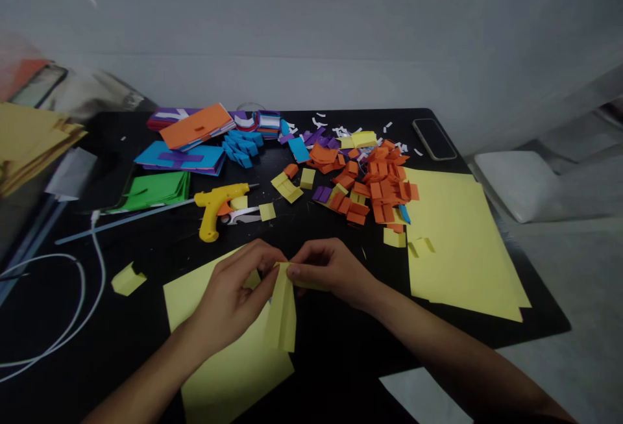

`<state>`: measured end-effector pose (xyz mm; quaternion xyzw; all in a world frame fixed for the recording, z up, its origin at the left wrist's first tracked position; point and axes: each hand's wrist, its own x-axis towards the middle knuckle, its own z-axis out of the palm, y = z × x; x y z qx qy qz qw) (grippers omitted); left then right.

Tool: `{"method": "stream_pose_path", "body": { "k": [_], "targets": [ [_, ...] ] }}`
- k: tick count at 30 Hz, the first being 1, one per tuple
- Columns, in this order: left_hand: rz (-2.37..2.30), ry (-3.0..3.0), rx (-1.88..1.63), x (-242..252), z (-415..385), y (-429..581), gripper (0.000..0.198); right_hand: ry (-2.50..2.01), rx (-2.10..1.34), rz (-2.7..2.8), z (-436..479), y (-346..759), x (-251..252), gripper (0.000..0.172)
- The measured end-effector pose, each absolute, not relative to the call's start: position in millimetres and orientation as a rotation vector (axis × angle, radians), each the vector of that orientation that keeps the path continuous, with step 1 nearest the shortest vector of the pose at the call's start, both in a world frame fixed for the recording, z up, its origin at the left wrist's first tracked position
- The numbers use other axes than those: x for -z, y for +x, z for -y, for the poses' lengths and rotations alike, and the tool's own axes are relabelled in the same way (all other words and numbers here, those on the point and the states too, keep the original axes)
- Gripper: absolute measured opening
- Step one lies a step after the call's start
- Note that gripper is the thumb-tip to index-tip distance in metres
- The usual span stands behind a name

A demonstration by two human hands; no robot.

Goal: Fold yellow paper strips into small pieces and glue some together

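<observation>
A folded strip of yellow paper (282,317) hangs between my hands, creased along its length. My left hand (238,284) pinches its upper end between thumb and fingers. From the other side, my right hand (331,271) grips the same end, thumb pressed near the top edge. Part of the strip behind the fingers is hidden. Under my left hand and forearm lies a yellow paper sheet (233,378) on the black table. A yellow glue gun (211,210) rests beyond my left hand, with scissors (241,216) beside it.
Orange folded paper pieces (384,184) are heaped at the back right, near yellow sheets (457,249) and a phone (434,139). Blue folded stacks (182,158) and green paper (153,191) sit at the back left. A white cable (102,261) curves along the left side.
</observation>
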<state>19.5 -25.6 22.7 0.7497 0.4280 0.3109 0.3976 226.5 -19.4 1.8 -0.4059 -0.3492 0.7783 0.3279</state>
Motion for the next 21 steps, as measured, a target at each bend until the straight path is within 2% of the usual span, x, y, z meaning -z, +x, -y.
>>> {"method": "stream_pose_path", "body": {
  "k": [6,10,13,17,21],
  "targets": [
    [-1.149,1.786,-0.799,-20.5,25.1,20.8,0.010,-1.086,-2.025,0.916,19.1,226.5,-0.1,0.038],
    [-1.210,1.536,-0.835,-23.6,23.9,20.9,0.009,-1.130,-1.898,0.927,19.1,225.9,0.5,0.036],
    [-1.145,1.507,-0.811,-26.8,22.5,21.9,0.019,-1.161,-1.790,0.942,20.0,224.9,1.4,0.034],
    [-1.087,1.514,-0.772,-25.2,21.8,24.7,0.012,-1.151,-1.699,0.981,21.9,223.5,4.0,0.030],
    [-1.141,1.484,-0.818,-18.9,21.8,26.7,0.014,-1.121,-1.721,0.943,22.7,223.4,7.7,0.025]
  ]
}}
